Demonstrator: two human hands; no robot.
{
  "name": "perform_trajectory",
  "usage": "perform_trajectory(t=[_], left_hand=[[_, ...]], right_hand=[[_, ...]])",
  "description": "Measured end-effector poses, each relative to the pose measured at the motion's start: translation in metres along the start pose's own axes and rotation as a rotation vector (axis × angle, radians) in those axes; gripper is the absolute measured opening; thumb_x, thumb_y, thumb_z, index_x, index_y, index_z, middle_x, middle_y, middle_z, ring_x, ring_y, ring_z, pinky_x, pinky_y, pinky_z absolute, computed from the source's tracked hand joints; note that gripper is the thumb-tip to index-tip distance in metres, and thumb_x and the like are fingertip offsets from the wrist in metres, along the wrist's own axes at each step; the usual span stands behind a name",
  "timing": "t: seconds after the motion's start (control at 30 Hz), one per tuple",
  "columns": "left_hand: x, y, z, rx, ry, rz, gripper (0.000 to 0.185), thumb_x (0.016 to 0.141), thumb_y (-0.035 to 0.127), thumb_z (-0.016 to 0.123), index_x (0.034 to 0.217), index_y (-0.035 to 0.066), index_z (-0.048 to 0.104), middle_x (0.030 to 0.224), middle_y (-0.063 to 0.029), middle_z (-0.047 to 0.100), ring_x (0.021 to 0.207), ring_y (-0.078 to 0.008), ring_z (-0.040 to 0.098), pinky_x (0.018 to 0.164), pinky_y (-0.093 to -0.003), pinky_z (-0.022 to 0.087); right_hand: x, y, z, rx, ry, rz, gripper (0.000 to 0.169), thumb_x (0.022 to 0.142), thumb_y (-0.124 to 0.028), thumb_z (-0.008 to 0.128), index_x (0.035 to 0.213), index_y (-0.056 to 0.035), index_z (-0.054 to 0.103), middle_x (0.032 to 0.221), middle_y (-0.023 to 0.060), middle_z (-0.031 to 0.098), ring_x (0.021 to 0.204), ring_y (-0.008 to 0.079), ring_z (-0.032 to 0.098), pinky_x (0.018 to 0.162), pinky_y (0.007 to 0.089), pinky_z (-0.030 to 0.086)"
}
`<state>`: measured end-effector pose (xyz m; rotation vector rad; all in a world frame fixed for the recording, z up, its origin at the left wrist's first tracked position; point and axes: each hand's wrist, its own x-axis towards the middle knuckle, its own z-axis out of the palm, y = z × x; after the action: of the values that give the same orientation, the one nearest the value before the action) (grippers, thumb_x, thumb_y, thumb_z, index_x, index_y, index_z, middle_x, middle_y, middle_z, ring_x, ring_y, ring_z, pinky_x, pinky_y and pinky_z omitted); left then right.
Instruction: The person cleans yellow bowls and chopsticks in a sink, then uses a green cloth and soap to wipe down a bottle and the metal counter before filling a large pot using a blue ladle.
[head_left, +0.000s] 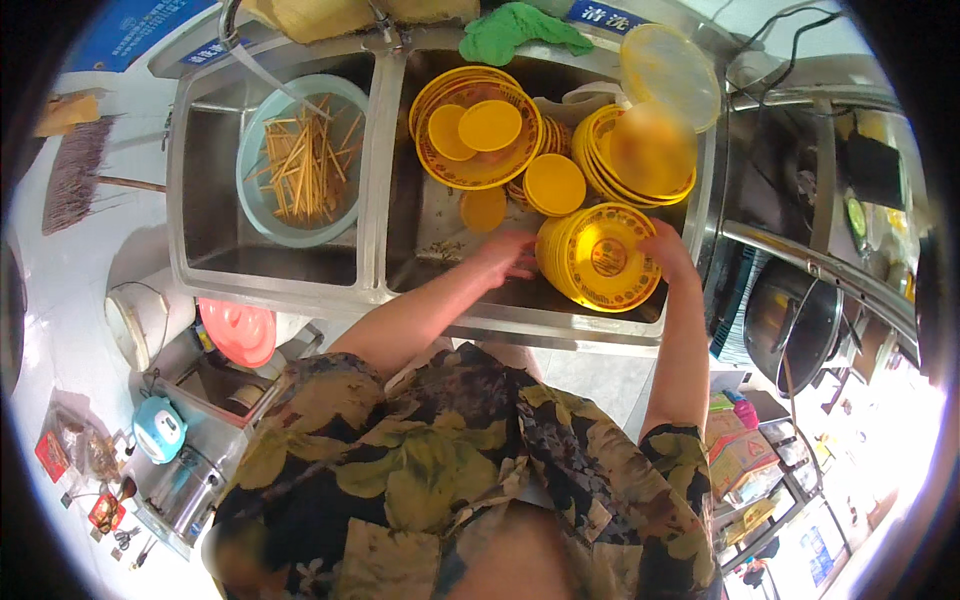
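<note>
In the right-hand sink basin (420, 262), a tilted stack of yellow patterned plates or shallow bowls (609, 256) lies between my hands. My right hand (670, 251) grips its right rim, the thumb over the edge. At the stack's left side is my left hand (510, 255), fingers bent and slightly apart; whether they press on it is unclear. Behind stand a stack of larger yellow bowls (480, 169) with two small yellow dishes (490, 126) inside, and another bowl stack (637, 195). Small round yellow dishes (555, 184) are piled between them; one yellow dish (483, 209) lies beside my left hand.
The left basin holds a pale blue tub (251, 210) of chopsticks (304, 169) in water, under a faucet (229, 30). A green cloth (517, 34) lies on the back rim. A translucent yellowish lid (670, 75) leans at back right. A metal rail (817, 270) and black pot (787, 326) are to the right.
</note>
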<state>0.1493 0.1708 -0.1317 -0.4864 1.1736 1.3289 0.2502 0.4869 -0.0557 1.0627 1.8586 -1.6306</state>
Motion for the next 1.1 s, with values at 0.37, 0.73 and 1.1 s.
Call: perform_trajectory(t=[0.37,0.73,1.1], left_hand=[[0.085,0.043,-0.131,0.878,1.069,0.441,0.038,0.085,0.038,0.072,0.101,0.005,0.067,0.1,-0.0193,0.071,0.099,-0.0388,0.068,0.079,-0.0489,0.054],[0.075,0.062,-0.124,1.132,0.979,0.241,0.042,0.088,0.036,0.069,0.122,0.015,0.062,0.116,-0.0141,0.068,0.11,-0.0332,0.065,0.084,-0.0461,0.055],[0.115,0.045,-0.127,1.152,0.985,0.329,0.032,0.091,0.033,0.064,0.117,0.015,0.065,0.115,-0.01,0.069,0.106,-0.0279,0.068,0.078,-0.0418,0.057]], right_hand=[[-0.069,-0.072,0.099,-0.737,0.708,-0.737,0.035,0.083,-0.001,0.06,0.118,-0.0035,0.062,0.129,0.0188,0.057,0.129,0.0495,0.041,0.109,0.0561,0.035],[-0.079,-0.081,0.165,-0.606,0.409,-0.894,0.031,0.08,0.003,0.061,0.11,-0.005,0.066,0.126,0.0146,0.059,0.128,0.0452,0.046,0.104,0.0514,0.043],[-0.061,-0.059,0.215,-0.445,0.121,-0.793,0.027,0.083,0.003,0.059,0.109,-0.0012,0.065,0.12,0.0175,0.062,0.116,0.0409,0.055,0.099,0.0458,0.047]])
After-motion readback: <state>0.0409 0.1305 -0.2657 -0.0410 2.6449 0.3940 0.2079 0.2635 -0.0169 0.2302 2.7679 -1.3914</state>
